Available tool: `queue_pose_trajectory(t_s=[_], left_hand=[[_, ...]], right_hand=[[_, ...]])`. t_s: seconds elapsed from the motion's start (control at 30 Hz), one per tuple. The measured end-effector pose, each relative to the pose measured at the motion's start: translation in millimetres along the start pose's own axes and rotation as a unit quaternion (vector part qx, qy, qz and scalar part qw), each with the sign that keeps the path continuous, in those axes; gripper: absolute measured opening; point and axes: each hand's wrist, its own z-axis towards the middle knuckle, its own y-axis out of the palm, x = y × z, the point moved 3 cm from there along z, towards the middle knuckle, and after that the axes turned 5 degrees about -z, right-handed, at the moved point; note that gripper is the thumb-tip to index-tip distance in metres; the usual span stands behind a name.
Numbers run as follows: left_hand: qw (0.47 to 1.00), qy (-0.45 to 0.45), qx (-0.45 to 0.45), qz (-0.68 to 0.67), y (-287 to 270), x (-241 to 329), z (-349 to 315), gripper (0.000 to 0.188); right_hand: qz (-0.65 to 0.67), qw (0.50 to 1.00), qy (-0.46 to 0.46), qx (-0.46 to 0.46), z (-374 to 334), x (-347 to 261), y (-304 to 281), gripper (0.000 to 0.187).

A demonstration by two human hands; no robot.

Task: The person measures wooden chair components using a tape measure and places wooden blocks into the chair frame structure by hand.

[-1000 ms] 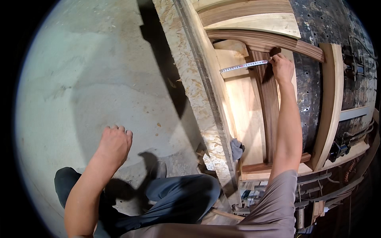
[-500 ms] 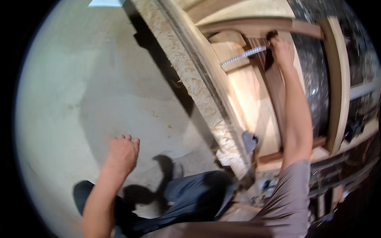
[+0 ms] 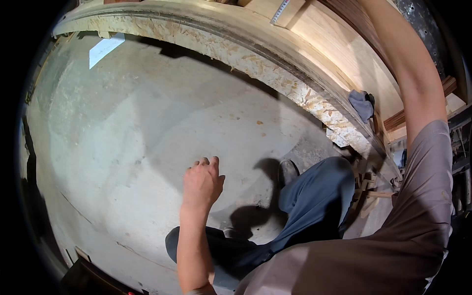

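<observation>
My left hand hangs in the air above the floor, back upward and touching nothing. Its fingers are loosely bent and a little apart, with no object among them. My right forearm reaches up over the workbench at the upper right, and the hand itself lies beyond the picture's top edge. A short stretch of white tape measure blade shows over a pale wooden panel. Beside the panel runs a dark brown wooden strip, partly hidden by my arm.
The workbench's rough chipboard edge curves across the top. A crumpled grey cloth lies near its right end. Wood offcuts are heaped low at the right. Concrete floor spreads below, with a dark object at the lower left.
The view has swung left, so the bench has shifted up and right. My right hand, earlier gripping the tape measure, has left the picture. My left hand remains raised over the floor.
</observation>
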Motion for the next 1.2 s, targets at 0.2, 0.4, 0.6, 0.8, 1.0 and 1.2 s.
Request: queue_pose_trajectory(t_s=[0.2,0.4,0.6,0.8,1.0,1.2], left_hand=[[1.0,0.007,-0.001,-0.007,3,-2,3,0.042],[1.0,0.011,0.005,-0.011,2,-3,5,0.039],[1.0,0.006,0.007,-0.015,1,-4,3,0.04],[1.0,0.005,0.001,-0.016,0,-5,1,0.042],[1.0,0.015,0.016,-0.014,4,-8,3,0.042],[0.999,0.02,0.025,-0.018,2,-6,4,0.037]], right_hand=[[0.005,0.999,-0.03,0.017,4,-1,-6,0.008],[0.012,1.0,-0.02,0.012,3,5,6,0.008],[-0.005,1.0,-0.018,-0.011,5,2,3,0.006],[-0.019,0.999,-0.04,-0.014,6,-1,-6,0.005],[-0.028,0.999,-0.019,-0.042,6,-4,-10,0.006],[-0.045,0.997,-0.047,0.034,10,-1,4,0.01]])
